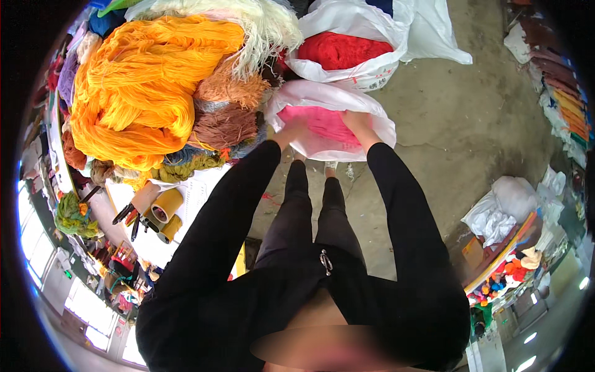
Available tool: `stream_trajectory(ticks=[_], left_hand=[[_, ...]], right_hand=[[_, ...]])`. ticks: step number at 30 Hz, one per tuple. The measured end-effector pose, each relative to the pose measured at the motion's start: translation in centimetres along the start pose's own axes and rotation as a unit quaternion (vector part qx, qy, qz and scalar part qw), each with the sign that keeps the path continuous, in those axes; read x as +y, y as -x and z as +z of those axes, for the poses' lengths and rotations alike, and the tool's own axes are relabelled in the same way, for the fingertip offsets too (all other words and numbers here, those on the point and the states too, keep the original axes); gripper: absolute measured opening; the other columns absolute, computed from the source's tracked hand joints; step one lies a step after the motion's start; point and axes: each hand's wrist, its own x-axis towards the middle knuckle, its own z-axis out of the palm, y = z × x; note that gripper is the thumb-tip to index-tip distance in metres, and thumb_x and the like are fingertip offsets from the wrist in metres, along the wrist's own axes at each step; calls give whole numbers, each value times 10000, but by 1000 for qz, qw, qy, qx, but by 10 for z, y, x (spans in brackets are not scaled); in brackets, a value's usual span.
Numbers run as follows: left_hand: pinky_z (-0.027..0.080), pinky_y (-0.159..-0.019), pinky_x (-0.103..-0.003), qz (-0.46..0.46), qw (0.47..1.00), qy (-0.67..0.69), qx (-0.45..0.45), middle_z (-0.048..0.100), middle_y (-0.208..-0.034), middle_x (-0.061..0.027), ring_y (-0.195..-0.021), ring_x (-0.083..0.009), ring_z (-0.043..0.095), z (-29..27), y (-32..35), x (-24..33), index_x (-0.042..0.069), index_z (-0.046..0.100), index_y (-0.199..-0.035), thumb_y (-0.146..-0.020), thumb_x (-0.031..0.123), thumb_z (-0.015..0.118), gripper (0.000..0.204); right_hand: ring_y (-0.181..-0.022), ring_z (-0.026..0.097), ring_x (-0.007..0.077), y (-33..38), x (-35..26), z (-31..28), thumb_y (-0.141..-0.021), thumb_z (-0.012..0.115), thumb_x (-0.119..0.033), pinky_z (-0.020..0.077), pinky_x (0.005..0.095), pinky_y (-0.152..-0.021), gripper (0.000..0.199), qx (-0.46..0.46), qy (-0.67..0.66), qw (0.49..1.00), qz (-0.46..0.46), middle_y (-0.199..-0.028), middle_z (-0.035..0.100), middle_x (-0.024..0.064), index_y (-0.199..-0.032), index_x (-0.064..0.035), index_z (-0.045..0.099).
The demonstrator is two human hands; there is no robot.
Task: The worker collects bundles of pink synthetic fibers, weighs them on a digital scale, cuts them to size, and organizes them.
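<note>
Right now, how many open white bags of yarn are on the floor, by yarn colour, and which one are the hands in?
Pink yarn bag: 1, with left hand and right hand in it
Red yarn bag: 1
Total: 2

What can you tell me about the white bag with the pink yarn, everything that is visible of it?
The white bag looks like thin, crinkled plastic sacking. It sits on the grey concrete floor, its mouth open, filled with bright pink yarn. The left hand and the right hand both reach into its mouth, touching the yarn. It lies beside a pile of yarn skeins.
</note>
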Motion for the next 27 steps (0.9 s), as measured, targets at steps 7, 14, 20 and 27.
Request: stream_trajectory(ticks=[7,14,20,27], left_hand=[[394,-801,-478,99,631,-770,5,627,-924,-77,-862,-259,566,-28,-72,-184,52,643,-963,-835,113,434,252],[423,-840,-434,-55,966,-131,215,596,-1005,-183,-949,-318,564,-23,-81,-32,25,500,-1148,-861,107,375,323],[372,-935,-377,-80,964,53,248,528,-1162,-209,-1091,-314,502,-30,-76,-164,18,472,-1200,-891,242,373,393],[443,-804,-310,-157,946,274,-75,616,-946,-126,-890,-163,565,-68,-58,15,4,593,-1025,-759,198,593,329]], right_hand=[[-909,583,349,-48,-122,11,-780,578,-326,450,437,-788,409,-161,-173,972,-12,-914,598,243,-1068,-39,535],[-961,504,286,-13,-87,70,-708,637,-306,427,421,-815,445,-9,99,994,-54,-1010,508,98,-1052,-45,528],[-1003,518,279,-34,-115,40,-632,636,-85,409,442,-781,398,-106,5,992,-65,-1002,543,121,-1020,-84,544],[-873,567,325,46,-3,11,-637,585,1,456,403,-753,365,209,-164,955,-129,-974,588,136,-998,-42,555]])
